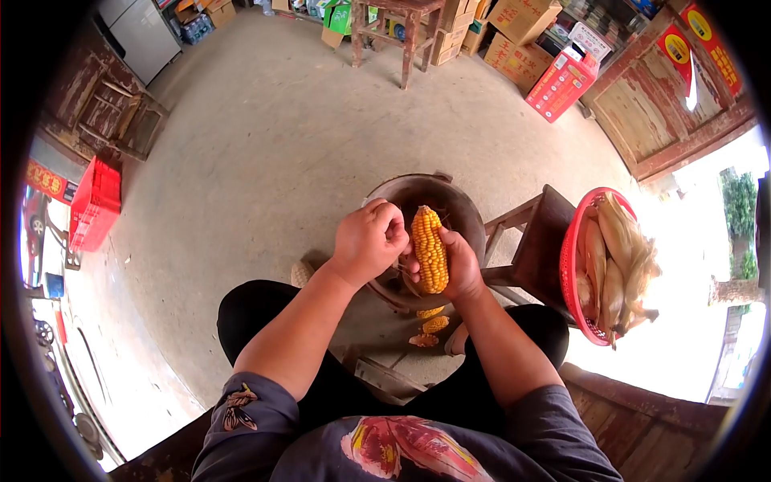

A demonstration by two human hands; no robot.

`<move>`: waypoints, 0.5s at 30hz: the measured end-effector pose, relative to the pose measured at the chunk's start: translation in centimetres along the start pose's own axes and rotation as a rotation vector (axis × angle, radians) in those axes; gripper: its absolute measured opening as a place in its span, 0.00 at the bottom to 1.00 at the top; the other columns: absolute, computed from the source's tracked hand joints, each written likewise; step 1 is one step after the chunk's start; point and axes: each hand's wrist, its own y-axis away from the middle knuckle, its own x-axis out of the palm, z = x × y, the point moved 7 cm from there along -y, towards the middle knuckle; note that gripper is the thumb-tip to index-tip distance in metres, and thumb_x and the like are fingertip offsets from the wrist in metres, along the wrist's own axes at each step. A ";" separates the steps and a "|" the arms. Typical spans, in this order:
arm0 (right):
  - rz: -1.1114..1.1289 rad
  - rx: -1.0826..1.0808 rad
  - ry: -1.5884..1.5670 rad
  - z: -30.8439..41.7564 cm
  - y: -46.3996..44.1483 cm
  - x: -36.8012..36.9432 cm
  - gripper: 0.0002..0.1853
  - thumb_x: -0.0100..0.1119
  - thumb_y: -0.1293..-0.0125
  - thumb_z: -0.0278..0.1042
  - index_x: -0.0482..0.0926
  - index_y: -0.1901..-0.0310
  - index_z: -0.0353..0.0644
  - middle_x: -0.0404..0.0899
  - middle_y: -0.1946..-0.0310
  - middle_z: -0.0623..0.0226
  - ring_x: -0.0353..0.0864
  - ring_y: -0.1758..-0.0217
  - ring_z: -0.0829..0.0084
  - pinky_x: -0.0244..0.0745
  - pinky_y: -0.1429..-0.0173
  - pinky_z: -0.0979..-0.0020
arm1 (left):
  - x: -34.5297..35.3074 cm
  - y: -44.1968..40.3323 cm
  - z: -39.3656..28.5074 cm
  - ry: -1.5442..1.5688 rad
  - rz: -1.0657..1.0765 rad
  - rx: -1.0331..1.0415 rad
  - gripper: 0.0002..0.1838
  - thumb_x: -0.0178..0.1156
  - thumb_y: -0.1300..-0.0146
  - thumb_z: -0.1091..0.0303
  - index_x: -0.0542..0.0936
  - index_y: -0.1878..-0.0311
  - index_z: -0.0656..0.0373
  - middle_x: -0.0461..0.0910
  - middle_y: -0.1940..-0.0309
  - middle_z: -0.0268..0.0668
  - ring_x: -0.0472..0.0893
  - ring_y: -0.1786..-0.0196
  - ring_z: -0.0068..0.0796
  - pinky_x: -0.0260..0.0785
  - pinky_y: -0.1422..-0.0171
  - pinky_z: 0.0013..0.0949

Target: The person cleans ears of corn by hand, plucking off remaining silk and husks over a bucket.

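My right hand is wrapped round a husked ear of yellow corn, held upright with its tip up. Close to the left of the ear, my left hand is closed in a fist or pinch; what its fingers hold, if anything, I cannot make out. Both hands are over a round dark basin on the floor. Thin strands show at its near left side. More yellow corn lies on the floor between my feet.
To the right, a red plastic basket of corn in pale husks rests by a dark wooden stool. Red crates stand at the left. Cardboard boxes, a red box and a wooden stool stand at the back.
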 end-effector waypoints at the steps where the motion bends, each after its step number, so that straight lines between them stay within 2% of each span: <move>1: 0.028 0.009 -0.037 0.4 0.1 0.3 0.22 0.46 0.27 0.47 0.70 0.40 0.41 0.81 0.57 0.52 0.84 0.65 0.59 0.83 0.64 0.60 | -0.1 0.0 0.2 0.030 -0.019 -0.028 0.09 0.65 0.47 0.75 0.75 0.67 0.54 0.78 0.73 0.33 0.81 0.74 0.36 0.72 0.72 0.36; 5: 0.065 0.013 -0.095 1.1 0.0 0.0 0.24 0.47 0.28 0.50 0.73 0.41 0.39 0.83 0.56 0.49 0.85 0.69 0.57 0.82 0.67 0.59 | -0.5 -0.2 0.2 0.092 -0.093 -0.070 0.07 0.63 0.45 0.77 0.77 0.63 0.56 0.80 0.70 0.35 0.83 0.72 0.34 0.74 0.70 0.34; 8: 0.080 0.035 -0.112 1.1 0.1 -0.2 0.26 0.45 0.28 0.51 0.73 0.40 0.38 0.83 0.56 0.50 0.85 0.66 0.57 0.83 0.65 0.59 | -0.5 -0.4 -0.9 0.155 -0.016 -0.049 0.08 0.62 0.41 0.78 0.78 0.59 0.58 0.81 0.67 0.38 0.83 0.68 0.36 0.76 0.65 0.33; 11: 0.085 0.060 -0.090 0.9 0.2 -0.2 0.26 0.42 0.27 0.51 0.74 0.41 0.37 0.83 0.56 0.52 0.85 0.62 0.57 0.83 0.61 0.58 | -0.3 -0.4 -1.6 0.228 0.050 -0.048 0.06 0.63 0.40 0.77 0.79 0.59 0.59 0.81 0.66 0.38 0.84 0.68 0.36 0.77 0.65 0.34; 15: 0.080 0.070 -0.067 0.6 0.2 -0.1 0.26 0.42 0.27 0.50 0.74 0.42 0.36 0.83 0.57 0.53 0.85 0.63 0.58 0.83 0.61 0.59 | -0.2 -0.4 -1.6 0.239 0.051 -0.057 0.05 0.64 0.39 0.76 0.80 0.60 0.60 0.81 0.66 0.38 0.84 0.68 0.35 0.77 0.66 0.33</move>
